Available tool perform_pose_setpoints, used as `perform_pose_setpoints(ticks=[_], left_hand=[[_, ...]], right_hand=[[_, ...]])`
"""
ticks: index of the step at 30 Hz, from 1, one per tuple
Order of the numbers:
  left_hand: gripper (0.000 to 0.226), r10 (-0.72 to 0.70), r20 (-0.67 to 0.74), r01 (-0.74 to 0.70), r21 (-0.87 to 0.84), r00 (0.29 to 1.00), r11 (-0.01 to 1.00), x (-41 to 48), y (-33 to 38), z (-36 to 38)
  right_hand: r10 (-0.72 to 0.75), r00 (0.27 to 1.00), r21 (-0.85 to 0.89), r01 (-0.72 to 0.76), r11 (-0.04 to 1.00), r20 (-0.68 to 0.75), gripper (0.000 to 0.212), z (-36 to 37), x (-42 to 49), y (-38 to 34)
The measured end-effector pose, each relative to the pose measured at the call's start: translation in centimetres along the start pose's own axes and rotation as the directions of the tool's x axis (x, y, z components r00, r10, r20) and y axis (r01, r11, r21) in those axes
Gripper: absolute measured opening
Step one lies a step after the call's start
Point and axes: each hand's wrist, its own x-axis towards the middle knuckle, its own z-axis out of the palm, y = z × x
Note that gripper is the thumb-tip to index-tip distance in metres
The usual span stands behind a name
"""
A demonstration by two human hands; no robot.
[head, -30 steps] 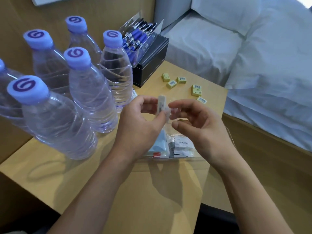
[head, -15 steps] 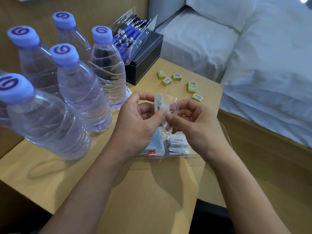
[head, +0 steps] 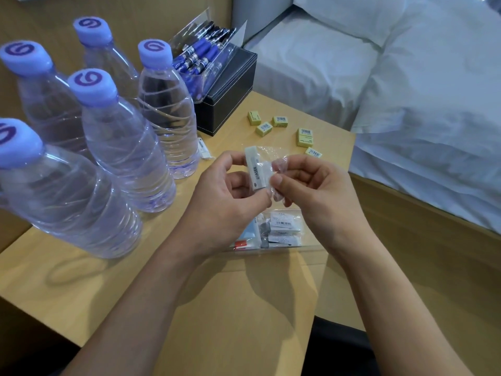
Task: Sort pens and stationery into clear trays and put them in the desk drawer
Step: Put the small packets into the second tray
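My left hand (head: 225, 207) pinches a white eraser (head: 254, 167) upright above the desk. My right hand (head: 317, 194) grips the clear plastic wrapper (head: 279, 165) hanging off the eraser's side. Below both hands sits a clear tray (head: 303, 246) holding several wrapped erasers and a blue item. Several small yellow erasers (head: 305, 137) lie loose further back on the desk. A second clear tray (head: 230, 57) full of blue and black pens rests tilted on a black box (head: 230, 101). Another white eraser (head: 204, 149) lies beside the bottles.
Several water bottles (head: 119, 142) with blue caps crowd the left half of the wooden desk (head: 230, 308). A bed with white linen (head: 420, 104) runs along the desk's right edge. The wall stands behind the bottles.
My hands have come closer together at the eraser, and my right fingers have taken hold of the wrapper. The view has shifted slightly left and down.
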Motion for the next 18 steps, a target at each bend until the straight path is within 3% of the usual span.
perform_pose_setpoints(ticks=[10, 18], left_hand=[[0.041, -0.019, -0.005, 0.019, -0.036, 1.000, 0.999, -0.03, -0.09, 0.08], [0.040, -0.005, -0.057, 0.008, 0.062, 0.998, 0.998, -0.05, -0.16, 0.07]], right_hand=[[0.007, 0.998, -0.026, -0.005, 1.000, 0.059, 0.014, 0.16, -0.18, -0.27], [-0.010, 0.998, -0.092, 0.015, 0.996, 0.055, 0.013, -0.15, -0.13, -0.26]])
